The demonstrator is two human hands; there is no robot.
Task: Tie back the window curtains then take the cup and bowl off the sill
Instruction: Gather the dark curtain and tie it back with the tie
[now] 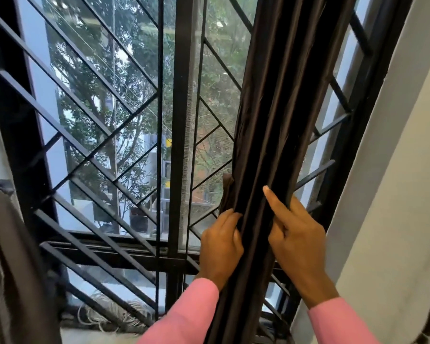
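A dark brown curtain (271,115) hangs bunched into folds right of the window's middle. My left hand (220,244) grips its left edge, fingers curled into the folds. A short brown strip of fabric (227,192) sticks up just above that hand. My right hand (296,232) holds the curtain's right side, index finger stretched up along a fold. Both wrists wear pink sleeves. A second curtain, grey-brown, (13,256) hangs gathered at the far left. No cup or bowl is in view.
A black metal grille (90,155) with diagonal bars covers the glass behind a mesh screen. A coil of pale cord (109,314) lies on the sill (90,337) at the bottom. A white wall (395,194) borders the window on the right.
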